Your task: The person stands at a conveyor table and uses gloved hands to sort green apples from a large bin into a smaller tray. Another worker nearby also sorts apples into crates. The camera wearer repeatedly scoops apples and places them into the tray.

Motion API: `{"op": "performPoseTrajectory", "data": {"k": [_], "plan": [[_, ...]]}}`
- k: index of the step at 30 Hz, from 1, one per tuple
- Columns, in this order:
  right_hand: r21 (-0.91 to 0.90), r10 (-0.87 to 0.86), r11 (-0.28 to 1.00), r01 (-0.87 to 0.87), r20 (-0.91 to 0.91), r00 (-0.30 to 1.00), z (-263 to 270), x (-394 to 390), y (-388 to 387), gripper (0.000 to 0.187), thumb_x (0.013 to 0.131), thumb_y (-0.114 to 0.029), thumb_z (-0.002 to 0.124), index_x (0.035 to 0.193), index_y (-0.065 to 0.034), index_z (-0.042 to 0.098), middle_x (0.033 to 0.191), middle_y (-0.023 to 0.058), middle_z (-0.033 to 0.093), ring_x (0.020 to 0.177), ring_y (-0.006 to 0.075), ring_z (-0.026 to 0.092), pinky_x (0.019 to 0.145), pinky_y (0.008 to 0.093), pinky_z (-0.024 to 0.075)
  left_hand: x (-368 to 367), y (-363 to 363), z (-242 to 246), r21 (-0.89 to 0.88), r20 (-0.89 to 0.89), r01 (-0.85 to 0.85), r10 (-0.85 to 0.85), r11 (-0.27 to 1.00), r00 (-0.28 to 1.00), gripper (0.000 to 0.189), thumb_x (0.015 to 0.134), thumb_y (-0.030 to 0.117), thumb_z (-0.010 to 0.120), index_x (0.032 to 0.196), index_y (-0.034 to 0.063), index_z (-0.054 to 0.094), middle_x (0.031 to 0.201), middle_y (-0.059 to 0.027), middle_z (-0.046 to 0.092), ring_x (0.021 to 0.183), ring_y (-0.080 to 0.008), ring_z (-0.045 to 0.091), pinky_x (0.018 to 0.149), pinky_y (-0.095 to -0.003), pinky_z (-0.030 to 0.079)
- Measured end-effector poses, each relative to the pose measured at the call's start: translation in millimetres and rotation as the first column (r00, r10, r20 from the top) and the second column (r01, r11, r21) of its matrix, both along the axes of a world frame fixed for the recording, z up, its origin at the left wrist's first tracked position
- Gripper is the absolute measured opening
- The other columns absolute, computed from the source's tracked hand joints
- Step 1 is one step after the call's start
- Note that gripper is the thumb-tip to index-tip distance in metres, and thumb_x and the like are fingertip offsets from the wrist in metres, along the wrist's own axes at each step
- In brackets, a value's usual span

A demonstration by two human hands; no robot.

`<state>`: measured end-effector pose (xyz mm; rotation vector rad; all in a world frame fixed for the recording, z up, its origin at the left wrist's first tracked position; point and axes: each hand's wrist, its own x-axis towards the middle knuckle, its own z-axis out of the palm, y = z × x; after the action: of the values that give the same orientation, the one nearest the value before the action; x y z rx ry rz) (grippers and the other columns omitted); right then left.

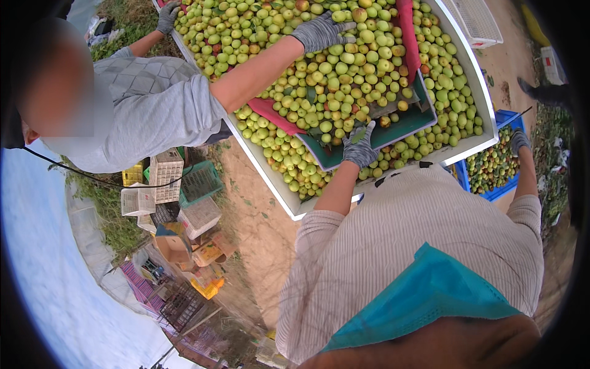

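Observation:
My left hand (359, 146), in a grey knit glove, is at the front lip of a green tray (396, 131), its fingers apart. A green leaf (358, 134) lies against those fingers. Round green fruits, some tinged reddish brown and resembling jujubes (332, 83), are heaped in the tray and around it. Out to the right, my right hand (520, 140), gloved likewise, is over the far side of a blue crate (500, 193) of browner fruits. Its fingers are too small and partly hidden to judge their grip.
A white-rimmed bin (470, 150) surrounds the fruit. Red cloth (408, 41) covers the tray's sides. Across the bin, a co-worker's gloved hand (322, 33) rests on the heap; another (168, 17) is at the rim. Plastic crates (166, 175) and cardboard boxes (173, 246) stand on the ground.

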<state>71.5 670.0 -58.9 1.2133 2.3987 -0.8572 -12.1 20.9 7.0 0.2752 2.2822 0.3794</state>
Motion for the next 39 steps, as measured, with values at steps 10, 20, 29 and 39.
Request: {"op": "performPoseTrajectory", "data": {"k": [10,20,29,39], "plan": [[0.339,0.692,0.708,-0.619,-0.508,0.513,56,-121,-264,0.044,0.097,-0.017,0.066,0.14,-0.0117,0.057,0.138,0.0173,0.059,0.126,0.0381,0.059,0.107,0.044,0.0501,2,3,3,-0.021,0.037,0.004,-0.003,1.0,0.999,0.092,0.087,0.039,0.074,0.164,0.0264,0.027,0.159,-0.0134,0.043,0.151,-0.0337,0.035,0.126,-0.0614,0.018],[0.238,0.907,0.403,-0.884,-0.234,0.35,37,-185,-453,0.057,0.093,-0.021,0.068,0.148,-0.0141,0.055,0.155,0.0093,0.046,0.146,0.0307,0.039,0.12,0.0418,0.0361,-5,1,10,-0.011,0.076,0.017,-0.016,1.0,0.997,0.091,0.086,0.037,0.075,0.164,0.0285,0.028,0.163,-0.0151,0.038,0.154,-0.0342,0.032,0.126,-0.0629,0.016],[0.087,0.836,0.474,-0.876,-0.358,0.417,39,-282,-473,0.044,0.096,-0.008,0.059,0.14,-0.0092,0.059,0.15,0.0138,0.052,0.135,0.0352,0.052,0.113,0.0461,0.0452,0,-2,-3,0.033,0.03,0.024,-0.025,0.999,0.999,0.089,0.085,0.034,0.075,0.163,0.0271,0.032,0.164,-0.0164,0.036,0.154,-0.0358,0.03,0.126,-0.0553,0.022],[0.128,0.917,0.343,-0.93,0.169,0.361,46,-308,-507,0.052,0.102,-0.007,0.048,0.154,-0.0109,0.045,0.158,0.0168,0.042,0.129,0.0368,0.06,0.104,0.0456,0.0534,-6,-3,-6,0.05,0.113,0.034,-0.039,0.998,0.993,0.089,0.085,0.031,0.074,0.163,0.027,0.031,0.166,-0.017,0.033,0.154,-0.036,0.032,0.126,-0.0467,0.027]]}}
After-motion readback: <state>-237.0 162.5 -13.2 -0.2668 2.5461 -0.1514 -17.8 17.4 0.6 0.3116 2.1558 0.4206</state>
